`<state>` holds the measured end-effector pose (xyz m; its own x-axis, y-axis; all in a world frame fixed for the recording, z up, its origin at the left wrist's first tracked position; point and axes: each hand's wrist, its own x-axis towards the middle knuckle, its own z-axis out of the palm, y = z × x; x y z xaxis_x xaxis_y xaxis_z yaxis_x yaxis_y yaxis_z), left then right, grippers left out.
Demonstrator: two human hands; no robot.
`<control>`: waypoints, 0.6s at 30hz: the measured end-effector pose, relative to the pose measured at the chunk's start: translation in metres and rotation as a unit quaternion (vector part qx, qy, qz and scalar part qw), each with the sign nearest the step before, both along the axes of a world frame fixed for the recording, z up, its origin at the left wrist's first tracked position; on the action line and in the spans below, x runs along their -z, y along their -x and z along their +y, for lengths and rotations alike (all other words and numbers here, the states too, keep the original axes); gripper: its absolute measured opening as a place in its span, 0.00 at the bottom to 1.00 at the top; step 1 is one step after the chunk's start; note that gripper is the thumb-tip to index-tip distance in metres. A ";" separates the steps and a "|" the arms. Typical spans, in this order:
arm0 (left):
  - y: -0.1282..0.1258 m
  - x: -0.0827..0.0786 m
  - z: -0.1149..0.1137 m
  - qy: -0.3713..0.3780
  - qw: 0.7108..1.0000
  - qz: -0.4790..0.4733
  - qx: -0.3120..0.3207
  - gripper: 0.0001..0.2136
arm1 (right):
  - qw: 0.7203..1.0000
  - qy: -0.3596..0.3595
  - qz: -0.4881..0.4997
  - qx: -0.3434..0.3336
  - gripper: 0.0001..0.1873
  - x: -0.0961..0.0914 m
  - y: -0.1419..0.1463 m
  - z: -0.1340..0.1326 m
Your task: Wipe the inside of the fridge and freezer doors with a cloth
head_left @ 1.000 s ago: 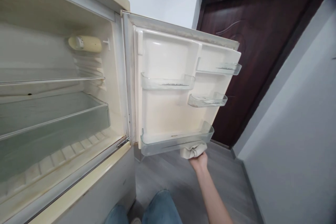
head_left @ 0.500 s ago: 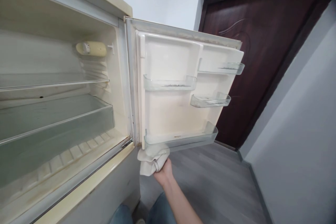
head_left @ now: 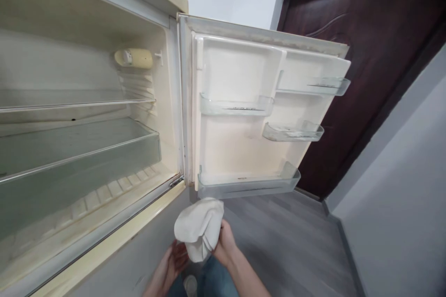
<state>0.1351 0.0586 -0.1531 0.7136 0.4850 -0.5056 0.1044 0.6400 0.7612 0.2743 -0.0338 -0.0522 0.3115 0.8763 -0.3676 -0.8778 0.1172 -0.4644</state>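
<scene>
My right hand (head_left: 226,241) grips a folded whitish cloth (head_left: 200,227) by its right side, the fingers partly hidden behind it. At the cloth's lower left is my left hand (head_left: 174,260), its fingers apart and slightly curled; whether they touch the cloth I cannot tell. Both hands are low, in front of the fridge and below the open fridge door (head_left: 230,148). Just above the cloth, the clear bottom door bin (head_left: 249,189) runs along the door's lower edge.
On the left stands the fridge, with a glass shelf (head_left: 76,104), a clear drawer (head_left: 87,162) and a yellowish lamp cover (head_left: 134,58). The door's hinge (head_left: 176,181) is at the lower corner. Behind are a dark red door (head_left: 376,55) and grey floor (head_left: 278,236).
My right hand has brought the cloth down and away from the fridge door's lower bin. My left hand has come into view beside the cloth. The view has shifted slightly.
</scene>
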 end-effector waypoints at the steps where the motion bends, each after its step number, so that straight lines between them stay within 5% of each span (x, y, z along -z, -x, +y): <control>1: -0.006 -0.012 0.003 0.014 1.000 -0.020 -0.007 0.23 | 1.000 0.007 -0.013 -0.001 0.13 -0.001 0.001 -0.002; 5: -0.019 -0.070 0.005 0.093 0.991 -0.088 -0.034 0.26 | 0.996 0.037 -0.082 0.015 0.11 -0.001 0.004 -0.010; 8: -0.019 -0.099 0.004 0.109 0.989 -0.099 -0.026 0.30 | 0.985 0.054 -0.157 0.053 0.09 0.001 0.000 -0.021; 12: -0.018 -0.120 0.002 -0.039 0.998 -0.028 -0.049 0.28 | 0.973 0.073 -0.206 0.076 0.08 0.008 -0.010 -0.034; 18: -0.029 -0.170 -0.018 -0.191 0.981 -0.042 0.008 0.31 | 0.964 0.139 -0.191 0.121 0.13 0.034 -0.019 -0.036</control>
<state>0.1644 0.0408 0.0172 0.7536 0.6164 -0.2284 0.0385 0.3054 0.9514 0.2932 -0.0700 -0.0867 0.6542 0.6446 -0.3957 -0.5983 0.1210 -0.7921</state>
